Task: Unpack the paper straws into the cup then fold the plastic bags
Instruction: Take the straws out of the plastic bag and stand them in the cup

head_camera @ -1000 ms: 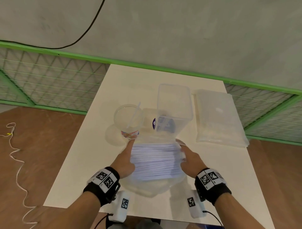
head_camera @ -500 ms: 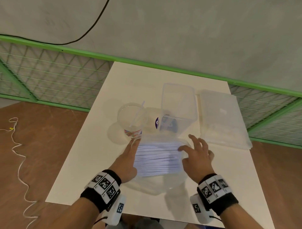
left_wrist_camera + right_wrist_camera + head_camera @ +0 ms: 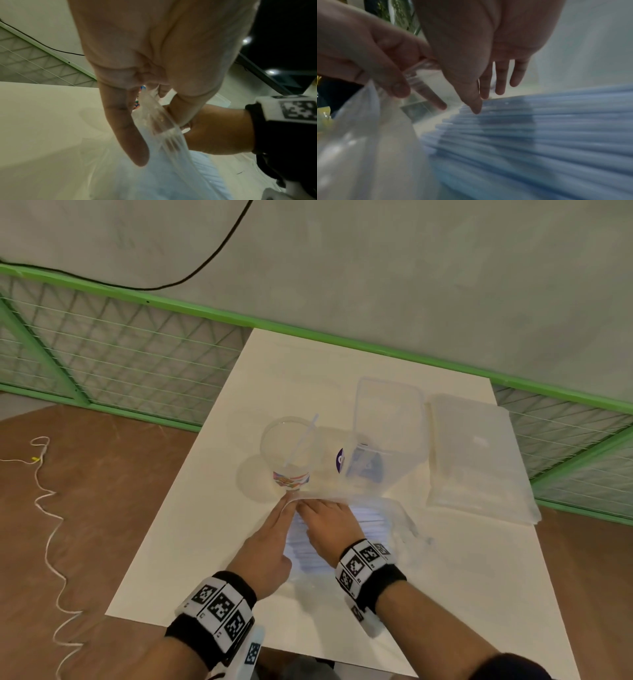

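The bag (image 3: 383, 508) of straws (image 3: 368, 517) lies on the tabletop (image 3: 212, 542), just near of the cup (image 3: 291, 446). The left hand (image 3: 265, 549) pinches the bag's left edge in its fingers (image 3: 126, 128). The right hand (image 3: 330, 525) reaches into the bag, its fingers (image 3: 501, 79) straight over the straws, gripping nothing.

1. Plastic bag (image 3: 394, 508): clear, crinkled, lying flat on the table, its far edge lifted just beside the cup's base.
2. Paper straws (image 3: 371, 517): a pale blue-white bundle inside the bag, laid side by side crosswise.
3. Cup (image 3: 289, 451): clear, upright, with a colourful printed band at its base; one white straw (image 3: 303, 440) leans inside it.
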The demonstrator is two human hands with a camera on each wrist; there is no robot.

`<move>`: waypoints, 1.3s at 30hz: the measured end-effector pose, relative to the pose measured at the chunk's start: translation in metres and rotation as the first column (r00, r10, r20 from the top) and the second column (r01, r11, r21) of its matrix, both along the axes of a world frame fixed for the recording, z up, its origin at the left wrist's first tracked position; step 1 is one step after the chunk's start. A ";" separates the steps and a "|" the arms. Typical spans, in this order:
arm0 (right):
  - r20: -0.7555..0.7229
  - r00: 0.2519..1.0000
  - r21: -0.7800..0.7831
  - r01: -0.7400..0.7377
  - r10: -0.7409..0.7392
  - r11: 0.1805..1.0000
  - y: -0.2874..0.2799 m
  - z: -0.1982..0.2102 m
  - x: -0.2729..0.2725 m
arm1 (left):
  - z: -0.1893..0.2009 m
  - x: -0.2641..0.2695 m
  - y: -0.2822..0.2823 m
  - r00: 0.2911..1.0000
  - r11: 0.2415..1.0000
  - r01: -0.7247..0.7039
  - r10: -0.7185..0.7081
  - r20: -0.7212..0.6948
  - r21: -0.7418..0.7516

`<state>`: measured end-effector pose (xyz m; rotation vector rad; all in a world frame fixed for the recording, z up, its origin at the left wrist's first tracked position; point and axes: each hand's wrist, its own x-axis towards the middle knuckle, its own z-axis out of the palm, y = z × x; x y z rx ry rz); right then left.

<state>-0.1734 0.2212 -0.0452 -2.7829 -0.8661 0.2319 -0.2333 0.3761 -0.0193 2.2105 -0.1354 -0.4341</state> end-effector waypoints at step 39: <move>-0.054 0.998 -0.200 -0.038 0.028 0.979 -0.002 -0.002 -0.008 | -0.005 -0.001 0.010 1.000 1.000 -0.027 0.027 0.000 -0.012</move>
